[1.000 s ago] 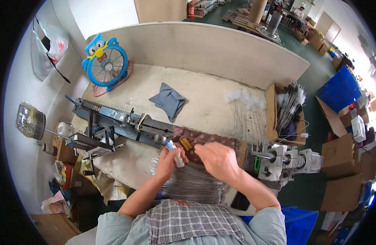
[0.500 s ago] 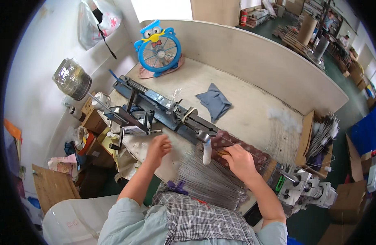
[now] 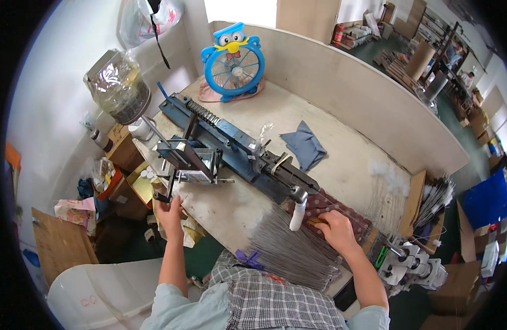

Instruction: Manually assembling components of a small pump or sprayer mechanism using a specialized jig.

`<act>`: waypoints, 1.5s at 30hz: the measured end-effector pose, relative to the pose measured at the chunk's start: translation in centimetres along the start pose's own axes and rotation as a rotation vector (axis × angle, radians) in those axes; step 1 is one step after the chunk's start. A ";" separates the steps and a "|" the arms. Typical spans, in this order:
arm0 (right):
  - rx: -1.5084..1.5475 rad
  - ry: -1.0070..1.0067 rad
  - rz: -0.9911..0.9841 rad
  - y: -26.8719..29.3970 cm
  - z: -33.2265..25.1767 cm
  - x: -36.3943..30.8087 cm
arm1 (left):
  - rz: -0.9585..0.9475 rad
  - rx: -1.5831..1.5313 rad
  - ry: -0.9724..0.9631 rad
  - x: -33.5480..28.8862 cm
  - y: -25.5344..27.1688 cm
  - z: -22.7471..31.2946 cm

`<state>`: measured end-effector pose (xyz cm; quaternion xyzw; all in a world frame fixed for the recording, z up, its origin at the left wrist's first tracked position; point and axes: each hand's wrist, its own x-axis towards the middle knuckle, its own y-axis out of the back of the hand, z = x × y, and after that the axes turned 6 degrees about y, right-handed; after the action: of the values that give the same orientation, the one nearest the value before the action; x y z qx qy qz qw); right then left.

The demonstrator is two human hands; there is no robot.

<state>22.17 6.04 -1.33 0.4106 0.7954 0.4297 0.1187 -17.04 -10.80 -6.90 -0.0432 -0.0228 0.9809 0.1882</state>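
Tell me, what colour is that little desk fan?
Blue, with a cartoon bird face on top; the fan shows in the head view.

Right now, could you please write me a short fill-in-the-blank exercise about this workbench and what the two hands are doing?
1. The left hand grips the black handle at the near end of the ____ metal machine.
2. The right hand rests on a dotted cloth beside a small ____ bottle.
3. A fan-shaped bundle of thin grey ____ lies at the table edge before the person.
4. At the back of the table stands a blue ____ shaped like a cartoon bird.

Missing words: blue; white; wires; fan
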 end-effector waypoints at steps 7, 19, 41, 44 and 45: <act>0.007 -0.113 -0.070 -0.3 -0.3 0.3 | -0.153 -0.234 0.483 -3.2 -4.4 0.0; -0.021 -0.096 -0.116 0.1 -0.7 0.4 | -0.520 -0.105 0.793 -1.4 -10.2 1.4; 0.091 -0.135 0.237 8.9 -1.6 -2.5 | -1.179 -0.155 0.611 -20.1 -21.6 4.2; 0.148 -0.191 0.214 9.6 -1.0 -3.2 | -1.187 -0.137 0.589 -21.1 -22.9 3.7; 0.197 -0.228 0.187 9.7 -0.9 -3.4 | -1.197 -0.130 0.588 -21.2 -23.0 3.4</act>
<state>29.13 5.80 6.25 0.5383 0.7735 0.3095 0.1270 10.72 2.60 -0.47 -0.2999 -0.0498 0.6512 0.6953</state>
